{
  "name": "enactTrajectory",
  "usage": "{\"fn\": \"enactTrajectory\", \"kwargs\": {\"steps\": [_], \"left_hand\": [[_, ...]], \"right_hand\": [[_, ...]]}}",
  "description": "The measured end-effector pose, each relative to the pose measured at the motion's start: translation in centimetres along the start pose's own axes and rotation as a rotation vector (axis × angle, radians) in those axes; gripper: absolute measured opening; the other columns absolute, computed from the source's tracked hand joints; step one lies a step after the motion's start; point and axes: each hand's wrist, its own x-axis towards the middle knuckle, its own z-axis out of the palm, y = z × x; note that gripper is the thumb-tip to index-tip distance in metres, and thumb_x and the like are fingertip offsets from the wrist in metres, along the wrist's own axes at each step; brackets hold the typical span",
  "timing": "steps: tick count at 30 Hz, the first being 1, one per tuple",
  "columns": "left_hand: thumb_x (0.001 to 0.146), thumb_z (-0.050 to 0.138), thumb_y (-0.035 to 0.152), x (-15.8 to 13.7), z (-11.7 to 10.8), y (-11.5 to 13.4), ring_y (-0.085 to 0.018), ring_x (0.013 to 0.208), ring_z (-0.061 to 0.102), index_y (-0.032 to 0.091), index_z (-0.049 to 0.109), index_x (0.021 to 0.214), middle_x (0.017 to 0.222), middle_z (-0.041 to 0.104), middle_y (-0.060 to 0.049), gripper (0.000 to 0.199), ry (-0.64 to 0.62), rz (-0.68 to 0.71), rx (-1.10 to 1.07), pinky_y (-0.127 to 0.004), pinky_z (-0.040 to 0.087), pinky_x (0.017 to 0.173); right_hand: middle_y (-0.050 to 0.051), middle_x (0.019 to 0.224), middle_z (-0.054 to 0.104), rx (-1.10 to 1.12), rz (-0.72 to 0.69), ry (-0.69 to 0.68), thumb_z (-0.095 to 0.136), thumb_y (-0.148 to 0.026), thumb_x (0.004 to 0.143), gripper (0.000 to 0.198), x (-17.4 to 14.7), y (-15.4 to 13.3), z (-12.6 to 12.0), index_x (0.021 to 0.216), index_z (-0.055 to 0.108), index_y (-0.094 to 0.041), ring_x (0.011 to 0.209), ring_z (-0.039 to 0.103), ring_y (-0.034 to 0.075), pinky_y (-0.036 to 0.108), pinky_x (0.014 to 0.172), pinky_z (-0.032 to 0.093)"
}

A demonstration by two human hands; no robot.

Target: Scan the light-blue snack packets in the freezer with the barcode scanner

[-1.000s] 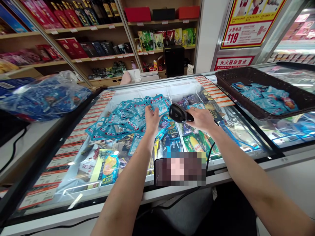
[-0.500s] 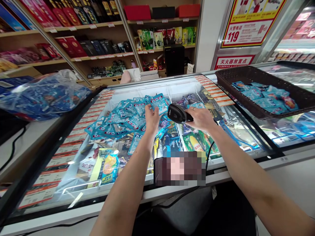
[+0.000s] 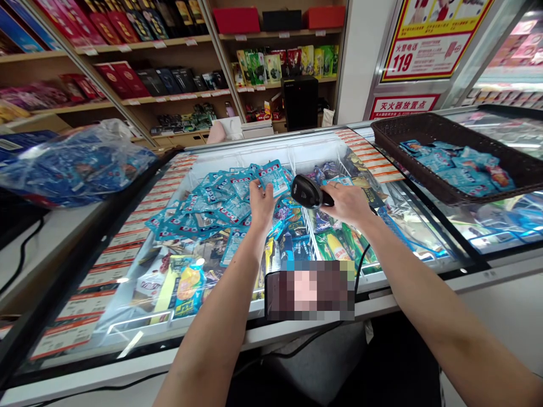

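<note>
My left hand [image 3: 262,204] is closed on a blue snack packet [image 3: 275,178], holding it with its printed face up. In my right hand [image 3: 348,202] is a black handheld barcode scanner [image 3: 306,192], its head turned toward that packet, a short distance from it. Its black cord runs down past my right wrist. A heap of similar blue packets [image 3: 212,195] lies on the glass top of the freezer, beside and beyond my left hand. The scanner's trigger and some of my right fingers are hidden.
A brown basket [image 3: 407,164] with several blue packets stands at the right. A clear plastic bag [image 3: 85,164] of blue packets lies at the left. A phone [image 3: 275,297] rests at the freezer's front edge [image 3: 382,308]. Stocked shelves [image 3: 178,96] line the back.
The scanner in my right hand has shifted very slightly, with its head a little to the right and higher. My left hand and the packet stay almost still.
</note>
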Motion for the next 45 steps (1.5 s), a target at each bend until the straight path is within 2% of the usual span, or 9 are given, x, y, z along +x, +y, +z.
{"fn": "enactTrajectory", "kwargs": {"steps": [10, 15, 18, 21, 23, 33, 37, 41, 45], "left_hand": [[0.088, 0.042, 0.038, 0.6, -3.3, 2.4, -0.026, 0.097, 0.058, 0.018, 0.047, 0.120, 0.101, 0.062, -0.012, 0.038, 0.097, 0.229, 0.474, -0.039, 0.042, 0.088], [0.084, 0.049, 0.033, 0.0, -4.0, 2.7, -0.035, 0.120, 0.043, 0.017, 0.038, 0.135, 0.126, 0.050, -0.020, 0.055, 0.174, 0.239, 0.762, -0.053, 0.029, 0.099], [0.086, 0.045, 0.032, -0.4, -3.8, 3.4, -0.034, 0.123, 0.039, 0.024, 0.044, 0.132, 0.132, 0.048, -0.014, 0.047, 0.010, 0.374, 0.819, -0.053, 0.027, 0.100], [0.088, 0.042, 0.036, -0.9, -3.1, 3.5, -0.030, 0.117, 0.043, 0.029, 0.056, 0.119, 0.122, 0.056, -0.009, 0.034, -0.271, 0.541, 0.844, -0.050, 0.029, 0.099], [0.087, 0.044, 0.038, -1.1, -2.6, 3.1, -0.028, 0.113, 0.045, 0.030, 0.061, 0.111, 0.115, 0.059, -0.008, 0.030, -0.371, 0.595, 0.883, -0.049, 0.030, 0.098], [0.089, 0.041, 0.025, -0.9, -1.6, 3.3, -0.023, 0.112, 0.051, 0.029, 0.060, 0.112, 0.113, 0.062, -0.005, 0.030, -0.329, 0.617, 0.837, -0.050, 0.023, 0.108], [0.092, 0.035, 0.031, -0.6, 1.1, 4.0, -0.020, 0.119, 0.049, 0.024, 0.053, 0.123, 0.125, 0.058, -0.006, 0.036, -0.561, 0.643, 0.655, -0.042, 0.032, 0.104], [0.094, 0.030, 0.036, -0.4, 4.7, 4.6, -0.018, 0.134, 0.034, 0.023, 0.040, 0.136, 0.142, 0.043, -0.006, 0.045, -0.771, 0.693, 0.583, -0.039, 0.029, 0.108], [0.094, 0.024, 0.045, -0.3, 8.1, 4.8, -0.019, 0.138, 0.027, 0.021, 0.033, 0.140, 0.147, 0.035, -0.008, 0.052, -0.850, 0.615, 0.570, -0.038, 0.027, 0.110]], "right_hand": [[0.008, 0.092, 0.066, -0.042, 0.373, 0.042, 0.055, -0.042, 0.079, 0.031, 0.4, 1.5, -0.2, 0.100, 0.062, -0.020, 0.080, 0.061, 0.024, 0.032, 0.065, 0.040], [0.009, 0.092, 0.067, -0.031, 0.464, 0.069, 0.054, -0.045, 0.079, 0.033, 0.5, 2.4, 0.0, 0.100, 0.062, -0.020, 0.081, 0.062, 0.025, 0.033, 0.065, 0.042], [0.009, 0.090, 0.067, -0.027, 0.516, 0.088, 0.053, -0.046, 0.079, 0.034, 0.6, 2.7, 0.1, 0.100, 0.062, -0.021, 0.083, 0.062, 0.026, 0.033, 0.067, 0.042], [0.009, 0.089, 0.067, -0.013, 0.543, 0.095, 0.052, -0.047, 0.080, 0.035, 0.6, 2.9, 0.0, 0.100, 0.063, -0.021, 0.084, 0.062, 0.026, 0.034, 0.067, 0.042], [0.010, 0.089, 0.067, 0.000, 0.560, 0.091, 0.051, -0.046, 0.080, 0.035, 0.6, 2.9, -0.1, 0.101, 0.063, -0.021, 0.084, 0.062, 0.027, 0.035, 0.068, 0.043], [0.012, 0.083, 0.068, 0.047, 0.692, 0.170, 0.052, -0.050, 0.078, 0.038, 0.7, 4.1, -0.3, 0.094, 0.067, -0.019, 0.079, 0.063, 0.028, 0.035, 0.065, 0.043], [0.012, 0.081, 0.068, 0.066, 0.724, 0.188, 0.053, -0.050, 0.077, 0.038, 0.8, 4.7, -0.3, 0.093, 0.067, -0.019, 0.078, 0.063, 0.029, 0.035, 0.063, 0.043], [0.012, 0.081, 0.068, 0.090, 0.738, 0.191, 0.052, -0.050, 0.078, 0.038, 0.9, 4.8, -0.3, 0.094, 0.067, -0.019, 0.078, 0.063, 0.028, 0.035, 0.063, 0.043], [0.011, 0.081, 0.068, 0.093, 0.711, 0.204, 0.051, -0.050, 0.078, 0.036, 0.8, 4.8, -0.4, 0.093, 0.066, -0.020, 0.078, 0.063, 0.029, 0.035, 0.064, 0.043]]}}
